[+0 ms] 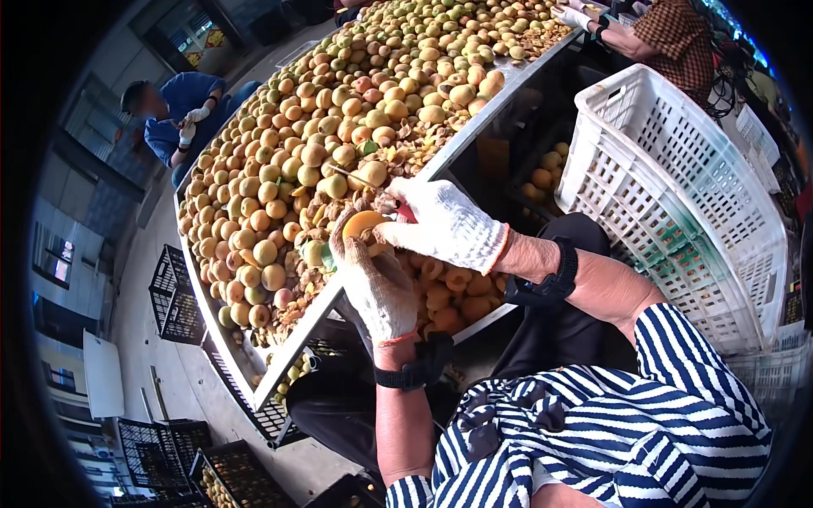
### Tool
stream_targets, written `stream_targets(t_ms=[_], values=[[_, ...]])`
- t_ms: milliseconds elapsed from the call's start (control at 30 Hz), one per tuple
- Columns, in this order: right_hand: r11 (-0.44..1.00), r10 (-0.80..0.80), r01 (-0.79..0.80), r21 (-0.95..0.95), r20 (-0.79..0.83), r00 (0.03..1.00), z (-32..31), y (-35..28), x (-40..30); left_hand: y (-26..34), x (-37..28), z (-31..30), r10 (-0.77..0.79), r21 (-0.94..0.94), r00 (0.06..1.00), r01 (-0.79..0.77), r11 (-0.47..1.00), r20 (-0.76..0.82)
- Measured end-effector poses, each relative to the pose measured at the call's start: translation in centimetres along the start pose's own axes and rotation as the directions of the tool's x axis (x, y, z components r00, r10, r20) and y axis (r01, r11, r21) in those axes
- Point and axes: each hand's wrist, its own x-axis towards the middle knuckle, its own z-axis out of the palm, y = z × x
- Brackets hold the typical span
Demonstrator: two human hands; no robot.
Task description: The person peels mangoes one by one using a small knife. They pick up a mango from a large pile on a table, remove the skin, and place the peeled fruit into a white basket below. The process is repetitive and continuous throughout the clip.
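Note:
My left hand [376,286], in a soiled white knit glove, holds a yellow-orange peach or apricot half [363,225] near the table's edge. My right hand [444,222], gloved in white, is closed on a red-handled tool [406,213] with a thin metal shaft [356,176] pointing up and left over the fruit. The right thumb reaches to the fruit in my left hand. Beyond both hands, a large heap of whole yellow-green fruit [305,127] covers the metal-edged table [470,130], with peelings or scraps [413,143] along its near side. Below my hands lie peeled orange fruit [451,292] in a container.
Stacked white plastic crates [673,197] stand at my right. Black crates [176,295] stand on the floor at left, others lower left [238,473]. A co-worker in blue [190,114] is across the table; another in a checked top [673,47] works at upper right.

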Motion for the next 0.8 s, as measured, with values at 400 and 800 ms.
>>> stream_targets(t_ms=[400, 800], values=[[0.997, -0.007, 0.021, -0.078, 0.175, 0.984, 3.2, -1.8, 1.5, 2.9, -0.3, -2.1, 0.016, -0.082, 1.000, -0.014, 0.997, 0.019], [0.434, -0.083, 0.311, 0.846, -0.306, 0.948, 4.5, -9.1, 5.8, 4.7, 0.7, -3.4, -0.273, -0.368, 0.938, 0.181, 0.912, -0.215]])
